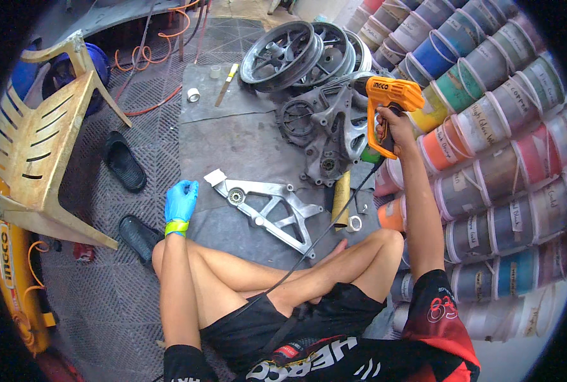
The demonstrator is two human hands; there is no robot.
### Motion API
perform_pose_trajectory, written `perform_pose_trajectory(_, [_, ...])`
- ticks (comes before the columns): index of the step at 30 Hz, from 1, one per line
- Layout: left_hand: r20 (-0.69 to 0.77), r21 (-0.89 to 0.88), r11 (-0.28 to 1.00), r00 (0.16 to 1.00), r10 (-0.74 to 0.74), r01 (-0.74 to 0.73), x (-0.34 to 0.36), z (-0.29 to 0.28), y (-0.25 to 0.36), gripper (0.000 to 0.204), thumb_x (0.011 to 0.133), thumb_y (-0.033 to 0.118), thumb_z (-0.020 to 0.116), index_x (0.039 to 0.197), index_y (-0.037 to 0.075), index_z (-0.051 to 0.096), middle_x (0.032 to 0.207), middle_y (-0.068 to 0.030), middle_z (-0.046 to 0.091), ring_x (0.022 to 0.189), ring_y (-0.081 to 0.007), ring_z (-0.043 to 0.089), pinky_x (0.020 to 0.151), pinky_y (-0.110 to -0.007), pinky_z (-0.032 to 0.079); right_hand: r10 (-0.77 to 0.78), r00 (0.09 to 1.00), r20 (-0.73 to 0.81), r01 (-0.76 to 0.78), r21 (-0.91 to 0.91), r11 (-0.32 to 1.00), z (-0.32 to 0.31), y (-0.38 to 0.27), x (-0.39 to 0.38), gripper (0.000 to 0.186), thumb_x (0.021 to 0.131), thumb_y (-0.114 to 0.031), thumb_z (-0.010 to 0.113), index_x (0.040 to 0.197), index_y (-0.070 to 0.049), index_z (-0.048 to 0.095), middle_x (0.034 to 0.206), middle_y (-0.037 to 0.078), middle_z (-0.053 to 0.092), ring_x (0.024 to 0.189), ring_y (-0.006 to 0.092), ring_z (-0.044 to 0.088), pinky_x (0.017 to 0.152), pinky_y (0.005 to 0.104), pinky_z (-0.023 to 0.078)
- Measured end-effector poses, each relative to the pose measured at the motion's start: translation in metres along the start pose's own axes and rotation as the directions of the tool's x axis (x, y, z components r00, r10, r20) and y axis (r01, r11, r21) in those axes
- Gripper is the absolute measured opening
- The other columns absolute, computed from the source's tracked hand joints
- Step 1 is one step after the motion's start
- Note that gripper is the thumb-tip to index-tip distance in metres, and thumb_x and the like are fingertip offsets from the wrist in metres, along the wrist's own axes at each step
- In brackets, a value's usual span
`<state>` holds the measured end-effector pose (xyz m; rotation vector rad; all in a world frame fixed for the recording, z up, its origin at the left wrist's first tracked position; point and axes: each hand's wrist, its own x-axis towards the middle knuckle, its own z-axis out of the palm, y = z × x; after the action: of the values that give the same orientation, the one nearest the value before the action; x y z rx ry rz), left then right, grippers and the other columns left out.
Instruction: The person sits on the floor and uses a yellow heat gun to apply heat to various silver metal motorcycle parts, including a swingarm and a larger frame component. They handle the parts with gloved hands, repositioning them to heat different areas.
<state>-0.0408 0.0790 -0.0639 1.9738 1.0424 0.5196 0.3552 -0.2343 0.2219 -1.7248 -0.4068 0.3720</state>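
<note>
My right hand (393,130), bare, grips the handle of an orange heat gun (395,95) raised over the right side of the mat. Its dark nozzle points left, and a black cord (322,229) trails from the handle down across my lap. My left hand (182,202) wears a blue glove with a yellow-green band at the wrist. Its fingers are curled closed above my knee, and nothing shows in them. Before my crossed legs a silver metal swingarm (277,213) lies flat on the grey mat (223,149), with white tape (215,177) at its left end.
Grey engine casings (325,127) and several wheel rims (277,56) lie beyond the swingarm. A roll of brown sandpaper (341,200) rests at right. Stacked paint tubs (462,130) line the right side. At left are a plastic chair (42,137) and black slippers (124,162).
</note>
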Motion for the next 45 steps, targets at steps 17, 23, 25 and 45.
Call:
perform_pose_trajectory(17, [0.030,0.014,1.000,1.000,0.007,-0.007,-0.001,0.001,0.004,0.042,0.093,0.039,0.065,0.099,-0.002,0.074,0.094,-0.0235,0.073,0.088,-0.0382,0.072,0.078,-0.045,0.055,0.003,0.999,0.035,-0.003,0.011,1.000,-0.001,0.009,0.016,0.015,0.091,-0.020,0.071,0.096,-0.010,0.061,0.071,-0.001,0.058,0.052,0.0111,0.057,0.044,0.0271,0.047])
perform_pose_trajectory(23, [0.044,-0.007,1.000,0.999,-0.008,0.008,-0.003,0.000,0.005,0.043,0.094,0.038,0.064,0.098,-0.003,0.074,0.093,-0.0239,0.073,0.087,-0.0383,0.072,0.077,-0.045,0.055,-0.007,0.999,0.034,0.006,0.049,0.999,0.005,0.005,0.015,0.015,0.091,-0.019,0.070,0.086,-0.008,0.061,0.067,0.001,0.059,0.047,0.0124,0.055,0.043,0.0283,0.046])
perform_pose_trajectory(25, [0.062,0.000,1.000,0.998,-0.003,0.003,-0.001,0.000,0.004,0.043,0.094,0.039,0.064,0.098,-0.003,0.074,0.092,-0.0239,0.073,0.086,-0.0384,0.072,0.077,-0.045,0.055,0.005,1.000,0.009,-0.006,0.041,0.999,0.007,0.004,0.014,0.015,0.091,-0.019,0.070,0.085,-0.008,0.061,0.067,0.001,0.058,0.048,0.0125,0.055,0.043,0.0284,0.046])
perform_pose_trajectory(45, [0.037,-0.042,0.999,0.999,-0.024,0.025,-0.004,0.005,0.005,0.042,0.094,0.040,0.065,0.101,-0.001,0.074,0.097,-0.0223,0.074,0.091,-0.0373,0.072,0.081,-0.044,0.055,0.032,0.998,0.045,-0.029,-0.057,0.998,0.001,-0.013,0.018,0.019,0.091,-0.024,0.073,0.091,-0.010,0.060,0.070,0.001,0.060,0.051,0.0136,0.058,0.045,0.0307,0.050])
